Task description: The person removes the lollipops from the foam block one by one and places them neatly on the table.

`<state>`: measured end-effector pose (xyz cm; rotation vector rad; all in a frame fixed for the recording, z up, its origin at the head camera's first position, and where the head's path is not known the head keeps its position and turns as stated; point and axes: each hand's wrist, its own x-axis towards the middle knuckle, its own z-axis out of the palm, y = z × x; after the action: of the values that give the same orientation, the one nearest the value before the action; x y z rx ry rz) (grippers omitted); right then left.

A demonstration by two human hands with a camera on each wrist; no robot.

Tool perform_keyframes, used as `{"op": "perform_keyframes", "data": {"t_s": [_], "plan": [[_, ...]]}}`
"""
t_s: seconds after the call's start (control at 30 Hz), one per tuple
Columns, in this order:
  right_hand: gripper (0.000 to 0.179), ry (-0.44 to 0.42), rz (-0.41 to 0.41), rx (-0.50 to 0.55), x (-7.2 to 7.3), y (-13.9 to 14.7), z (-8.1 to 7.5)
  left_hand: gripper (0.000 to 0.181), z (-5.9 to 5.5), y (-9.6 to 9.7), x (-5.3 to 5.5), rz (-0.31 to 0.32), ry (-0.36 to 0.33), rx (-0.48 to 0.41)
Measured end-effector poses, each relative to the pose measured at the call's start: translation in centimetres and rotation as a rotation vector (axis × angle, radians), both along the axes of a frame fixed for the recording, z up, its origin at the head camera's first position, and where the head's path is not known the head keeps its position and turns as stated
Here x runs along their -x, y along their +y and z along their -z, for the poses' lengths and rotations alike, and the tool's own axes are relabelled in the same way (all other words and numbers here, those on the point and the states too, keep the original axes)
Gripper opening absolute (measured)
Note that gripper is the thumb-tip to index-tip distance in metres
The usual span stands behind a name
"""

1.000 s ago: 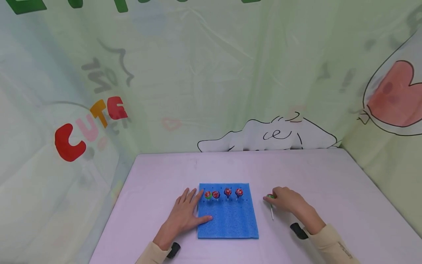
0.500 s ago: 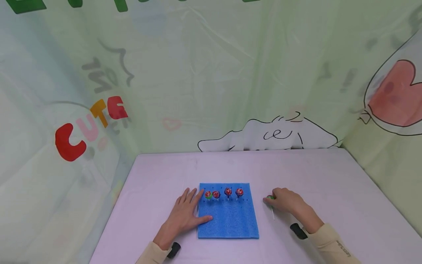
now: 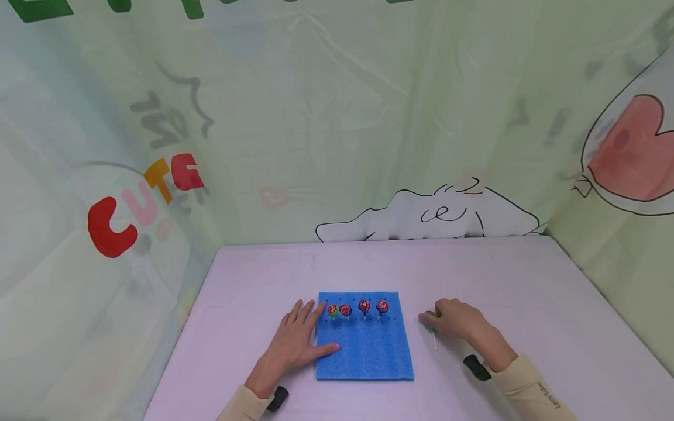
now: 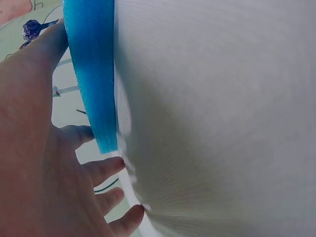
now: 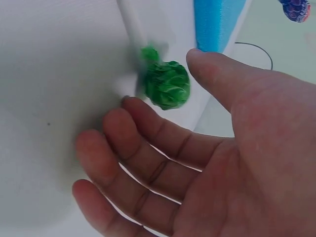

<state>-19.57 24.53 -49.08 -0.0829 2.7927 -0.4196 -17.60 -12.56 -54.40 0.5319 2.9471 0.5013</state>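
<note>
My left hand (image 3: 295, 344) rests with spread fingers at the left edge of a blue foam board (image 3: 363, 356); its thumb lies on top of the board and the other fingers reach along the side. In the right wrist view, the curled fingers and thumb of my right hand (image 5: 197, 163) are round the green-wrapped head of a lollipop (image 5: 170, 88). Its white stick points toward the near side of the table, and a small gap shows beside the thumb tip. Several red-topped lollipops (image 3: 364, 306) stand in a row near the board's far edge.
Small holes run in rows across the far part of the board. Pale cloth covers the table (image 3: 263, 269), and a printed curtain (image 3: 295, 146) hangs behind it and at both sides. A black band piece (image 3: 477, 368) sits at the right wrist.
The lollipop at my right hand has turned and shifted slightly; its red patch no longer shows. My right hand has moved a touch to the left, while my left hand keeps its place.
</note>
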Motion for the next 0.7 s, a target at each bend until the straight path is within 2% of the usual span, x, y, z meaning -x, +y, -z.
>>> {"op": "perform_keyframes", "data": {"t_s": [0.23, 0.5, 0.7], "plan": [[0.043, 0.042, -0.002, 0.012, -0.1, -0.4, -0.8, 0.101, 0.0, 0.0, 0.0, -0.001, -0.003, -0.007], [0.056, 0.224, -0.072, 0.045, -1.0, -2.4, -2.7, 0.100, -0.4, 0.0, -0.2, -0.001, -0.006, -0.022], [0.058, 0.335, -0.123, 0.107, -1.7, -4.2, -3.7, 0.099, -0.5, 0.1, -0.2, -0.002, -0.009, -0.022]]}}
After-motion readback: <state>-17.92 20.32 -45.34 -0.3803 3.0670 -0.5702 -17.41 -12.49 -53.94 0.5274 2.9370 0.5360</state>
